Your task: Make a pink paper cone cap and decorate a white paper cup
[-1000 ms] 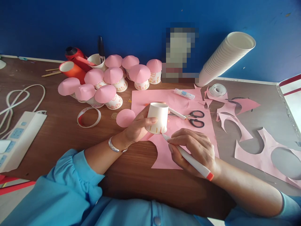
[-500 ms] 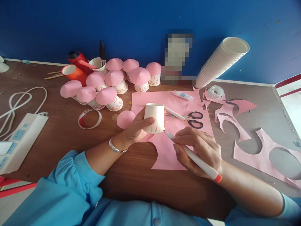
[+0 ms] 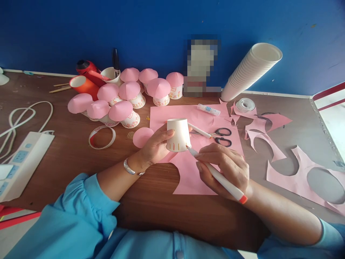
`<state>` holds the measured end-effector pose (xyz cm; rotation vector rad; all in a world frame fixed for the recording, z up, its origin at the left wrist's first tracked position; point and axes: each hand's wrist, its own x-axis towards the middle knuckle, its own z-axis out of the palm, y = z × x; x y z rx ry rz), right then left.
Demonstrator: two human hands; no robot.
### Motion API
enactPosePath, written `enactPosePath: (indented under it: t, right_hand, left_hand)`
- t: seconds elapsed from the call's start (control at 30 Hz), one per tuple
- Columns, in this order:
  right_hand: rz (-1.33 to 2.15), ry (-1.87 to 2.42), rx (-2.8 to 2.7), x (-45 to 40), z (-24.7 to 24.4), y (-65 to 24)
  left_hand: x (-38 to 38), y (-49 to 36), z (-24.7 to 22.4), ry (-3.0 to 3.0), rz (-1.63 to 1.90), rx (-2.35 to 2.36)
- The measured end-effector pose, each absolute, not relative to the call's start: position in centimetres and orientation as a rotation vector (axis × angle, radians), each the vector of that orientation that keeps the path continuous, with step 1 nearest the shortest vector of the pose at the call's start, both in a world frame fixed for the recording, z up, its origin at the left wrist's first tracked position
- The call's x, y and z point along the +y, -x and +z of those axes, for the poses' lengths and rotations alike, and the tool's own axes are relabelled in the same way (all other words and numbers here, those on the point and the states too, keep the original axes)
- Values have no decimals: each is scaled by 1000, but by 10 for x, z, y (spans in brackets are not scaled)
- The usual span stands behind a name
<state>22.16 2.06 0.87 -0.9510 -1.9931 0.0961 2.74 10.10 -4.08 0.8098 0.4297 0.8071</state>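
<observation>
A white paper cup [image 3: 178, 133], upside down, is held at its left side by my left hand [image 3: 156, 145], the thumb on its front. Short orange and red strokes run along its lower rim. My right hand [image 3: 225, 169] is closed around a white marker [image 3: 222, 180] with an orange-red end, its tip at the cup's lower right edge. Behind the cup, a second white marker [image 3: 199, 130] and black-handled scissors [image 3: 223, 137] lie on a pink paper sheet [image 3: 194, 176]. A pink paper disc [image 3: 142, 137] is just left of the cup.
Several decorated cups with pink cone tops [image 3: 129, 90] stand at the back left. A tall stack of white cups [image 3: 250, 72] leans against the blue wall. Pink scraps [image 3: 302, 165] lie right, a tape ring [image 3: 102, 137] and power strip [image 3: 27, 162] left.
The cup has turned slightly in my left hand, and its strokes have shifted left. My right hand with the marker has moved a little left and up. The whole view has shifted slightly.
</observation>
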Motion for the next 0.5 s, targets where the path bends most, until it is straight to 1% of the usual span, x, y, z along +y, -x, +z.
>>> enactPosePath:
  t: [0.5]
  right_hand:
    - [82,954,-2030,22,9,-221]
  left_hand:
    - [100,-28,-41,-765,761,434]
